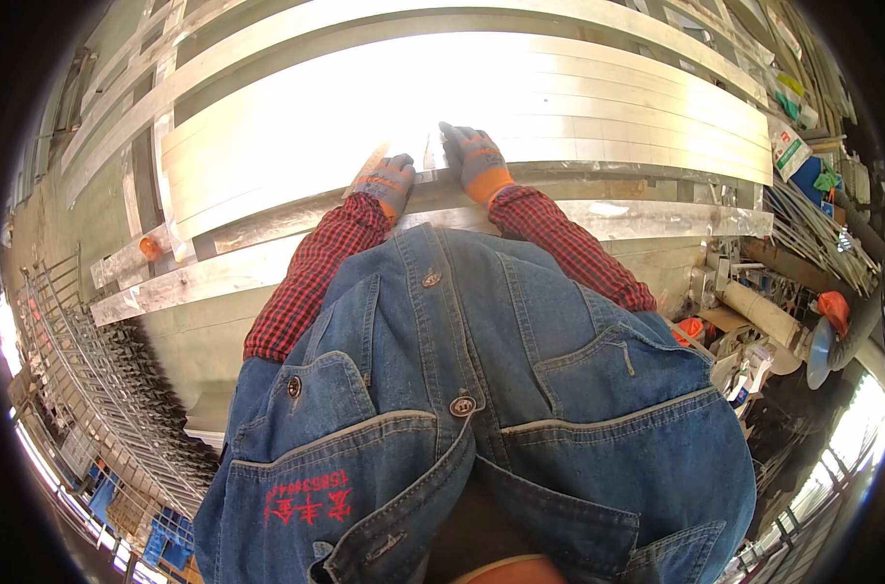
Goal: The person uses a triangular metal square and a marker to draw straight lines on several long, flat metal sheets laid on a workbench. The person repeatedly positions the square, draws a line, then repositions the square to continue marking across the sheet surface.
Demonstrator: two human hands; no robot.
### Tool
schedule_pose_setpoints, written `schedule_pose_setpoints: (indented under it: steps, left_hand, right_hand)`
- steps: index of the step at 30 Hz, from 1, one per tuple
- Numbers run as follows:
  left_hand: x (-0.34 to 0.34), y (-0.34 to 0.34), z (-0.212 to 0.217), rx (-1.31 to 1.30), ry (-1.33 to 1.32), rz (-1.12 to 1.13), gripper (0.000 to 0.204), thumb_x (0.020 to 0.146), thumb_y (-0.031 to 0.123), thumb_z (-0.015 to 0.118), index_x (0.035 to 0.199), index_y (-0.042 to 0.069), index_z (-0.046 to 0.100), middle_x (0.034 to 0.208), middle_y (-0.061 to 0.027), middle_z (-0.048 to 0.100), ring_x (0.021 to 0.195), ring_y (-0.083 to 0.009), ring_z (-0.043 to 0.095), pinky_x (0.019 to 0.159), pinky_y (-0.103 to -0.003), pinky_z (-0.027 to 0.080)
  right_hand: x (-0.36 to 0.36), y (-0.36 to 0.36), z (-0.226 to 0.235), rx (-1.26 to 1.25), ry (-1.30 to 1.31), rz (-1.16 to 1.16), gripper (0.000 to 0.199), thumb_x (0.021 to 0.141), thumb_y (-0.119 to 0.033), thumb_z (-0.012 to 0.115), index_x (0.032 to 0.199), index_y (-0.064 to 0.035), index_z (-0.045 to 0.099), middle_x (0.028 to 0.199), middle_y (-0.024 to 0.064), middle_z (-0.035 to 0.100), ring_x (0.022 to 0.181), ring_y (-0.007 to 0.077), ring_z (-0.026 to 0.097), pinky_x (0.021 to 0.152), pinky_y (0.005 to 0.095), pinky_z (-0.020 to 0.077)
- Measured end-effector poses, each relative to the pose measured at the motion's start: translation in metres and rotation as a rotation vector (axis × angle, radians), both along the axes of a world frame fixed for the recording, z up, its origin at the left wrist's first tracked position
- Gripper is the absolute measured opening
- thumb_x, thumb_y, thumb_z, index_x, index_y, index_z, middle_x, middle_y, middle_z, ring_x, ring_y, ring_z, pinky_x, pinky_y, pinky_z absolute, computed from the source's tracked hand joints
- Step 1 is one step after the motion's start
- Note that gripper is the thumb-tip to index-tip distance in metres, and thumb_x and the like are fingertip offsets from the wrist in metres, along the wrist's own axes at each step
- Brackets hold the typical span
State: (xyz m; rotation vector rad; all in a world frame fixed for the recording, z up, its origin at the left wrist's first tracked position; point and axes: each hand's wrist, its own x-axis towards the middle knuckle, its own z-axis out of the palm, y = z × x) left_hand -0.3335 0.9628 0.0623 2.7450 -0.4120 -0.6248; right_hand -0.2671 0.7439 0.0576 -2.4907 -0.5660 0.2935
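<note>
A wide stack of pale, shiny long strips (608,107) lies side by side across a frame in front of me, with glare washing out its middle. At its near edge is my left hand (389,183), in a grey and orange work glove, fingers curled. My right hand (476,164), gloved alike, is just to the right and slightly farther in, fingers bent together over the strips. A small bright piece (429,156) shows between the hands. Glare and the gloves hide what the fingers grip.
Long pale rails (647,219) run along the near side of the strips. An orange round object (150,247) sits on the left end. Metal racks (102,380) stand at lower left. On the right are thin rods (822,219), a pipe (763,316) and an orange item (833,311).
</note>
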Motion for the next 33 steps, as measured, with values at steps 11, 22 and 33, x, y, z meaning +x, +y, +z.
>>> schedule_pose_setpoints:
  steps: [11,22,33]
  left_hand:
    - [-0.001,0.000,0.002,0.004,-0.008,0.007,0.030,0.107,0.023,0.061,0.131,0.007,0.066,0.147,-0.0108,0.060,0.136,-0.0351,0.060,0.110,-0.048,0.054]
    - [0.004,0.003,-0.026,0.109,-0.103,-0.218,0.024,0.099,0.017,0.066,0.121,0.010,0.073,0.136,-0.0164,0.066,0.126,-0.0346,0.066,0.105,-0.046,0.056]
    - [-0.004,-0.003,-0.020,0.006,-0.086,-0.066,0.026,0.095,0.010,0.063,0.118,0.004,0.072,0.129,-0.0134,0.064,0.123,-0.0321,0.066,0.104,-0.044,0.057]
  right_hand:
    - [0.002,0.011,0.006,-0.173,-0.006,0.113,0.057,0.099,-0.006,0.059,0.156,-0.0141,0.056,0.139,0.0150,0.068,0.129,0.0377,0.063,0.112,0.0466,0.0520]
    - [-0.011,0.002,0.002,-0.156,-0.069,0.193,0.041,0.102,-0.013,0.060,0.142,-0.0063,0.065,0.114,0.0150,0.076,0.114,0.0340,0.071,0.104,0.0457,0.0554]
    - [-0.064,-0.025,0.000,0.033,0.253,0.195,0.026,0.102,-0.027,0.063,0.111,-0.0041,0.072,0.107,0.0238,0.074,0.106,0.0464,0.070,0.092,0.0530,0.0556]
